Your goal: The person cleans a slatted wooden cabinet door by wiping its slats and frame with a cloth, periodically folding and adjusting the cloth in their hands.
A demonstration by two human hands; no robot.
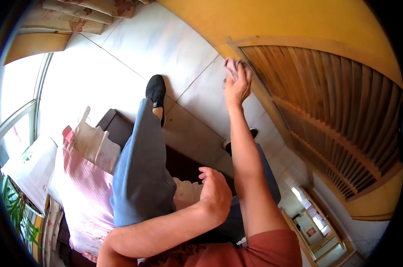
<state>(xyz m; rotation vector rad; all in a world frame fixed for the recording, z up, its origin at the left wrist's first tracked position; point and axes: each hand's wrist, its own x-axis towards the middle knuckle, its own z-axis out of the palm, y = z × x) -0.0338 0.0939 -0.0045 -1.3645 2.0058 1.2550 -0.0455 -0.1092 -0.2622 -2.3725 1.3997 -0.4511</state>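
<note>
My right hand is stretched out beside the slatted wooden door, its fingers closed on a crumpled pinkish cloth. The cloth hangs at the fingertips near the door's frame; whether it touches the wood I cannot tell. Over my lap, my left hand is loosely curled with its fingers partly showing and nothing visible in it. My legs in blue jeans are bent, as I sit on a seat with a pink cover.
Wooden slats fill the right side, set in a yellow panel. Pale floor tiles lie ahead. A white pot with a green plant stands at the left, below a window. Floral curtains hang at the upper left.
</note>
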